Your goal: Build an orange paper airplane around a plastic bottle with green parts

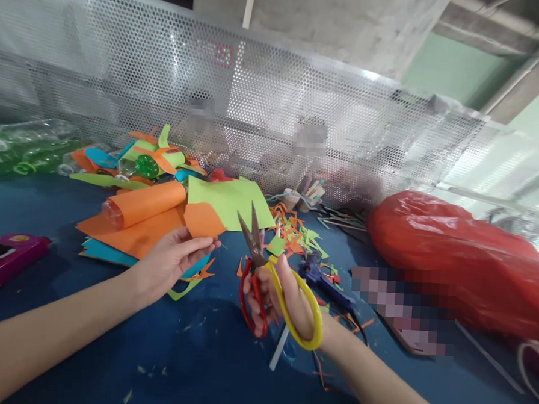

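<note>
Between the thumb and fingers of my left hand (176,258) is a small orange paper piece (204,220) with cut edges. My right hand (283,293) holds scissors (255,258) with one red and one yellow handle loop; their blades point up and stand slightly apart, to the right of the orange piece and not touching it. Behind the piece lies a light green sheet (233,201). A bottle wrapped in orange paper (147,205) rests on orange and blue sheets (108,249) left of my left hand.
Paper scraps (295,230) and a blue glue gun (331,286) lie beyond my right hand. Finished-looking paper-and-bottle shapes (152,159) and green bottles (32,147) are back left. A red plastic bag (456,254) is right, a purple tool (16,261) left.
</note>
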Demonstrator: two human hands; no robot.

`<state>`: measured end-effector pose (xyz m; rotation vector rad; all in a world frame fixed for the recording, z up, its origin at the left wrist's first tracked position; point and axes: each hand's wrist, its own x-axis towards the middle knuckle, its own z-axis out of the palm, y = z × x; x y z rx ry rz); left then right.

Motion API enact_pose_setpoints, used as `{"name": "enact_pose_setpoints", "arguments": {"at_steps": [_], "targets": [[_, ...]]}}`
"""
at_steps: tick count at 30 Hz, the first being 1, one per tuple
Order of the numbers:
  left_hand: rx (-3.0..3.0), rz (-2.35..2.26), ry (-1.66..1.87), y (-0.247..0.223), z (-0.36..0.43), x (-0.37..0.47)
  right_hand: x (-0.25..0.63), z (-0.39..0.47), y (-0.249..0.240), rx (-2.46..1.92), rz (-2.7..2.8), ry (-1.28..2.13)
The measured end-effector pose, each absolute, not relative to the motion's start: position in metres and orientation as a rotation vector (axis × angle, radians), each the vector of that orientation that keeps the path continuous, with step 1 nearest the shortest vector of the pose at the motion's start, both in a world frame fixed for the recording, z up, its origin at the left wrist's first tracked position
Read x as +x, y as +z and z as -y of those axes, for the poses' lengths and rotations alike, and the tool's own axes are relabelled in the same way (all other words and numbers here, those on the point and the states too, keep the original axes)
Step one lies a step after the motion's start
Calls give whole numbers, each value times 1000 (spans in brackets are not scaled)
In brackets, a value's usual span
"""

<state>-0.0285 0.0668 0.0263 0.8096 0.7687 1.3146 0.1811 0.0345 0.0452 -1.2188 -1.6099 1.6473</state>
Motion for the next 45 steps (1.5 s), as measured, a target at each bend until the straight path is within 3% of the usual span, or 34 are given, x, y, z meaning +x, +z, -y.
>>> {"name": "enact_pose_setpoints", "arguments": {"at_steps": [9, 14, 45], "targets": [[821, -765, 1259, 27, -61, -24, 188, -14, 61, -1336, 2242, 953], [811, -775, 1267, 28, -59, -22, 185, -11, 67, -1385, 2324, 706], [958, -848, 1224, 30, -54, -22, 186, -16, 65, -1459, 2394, 678]]}}
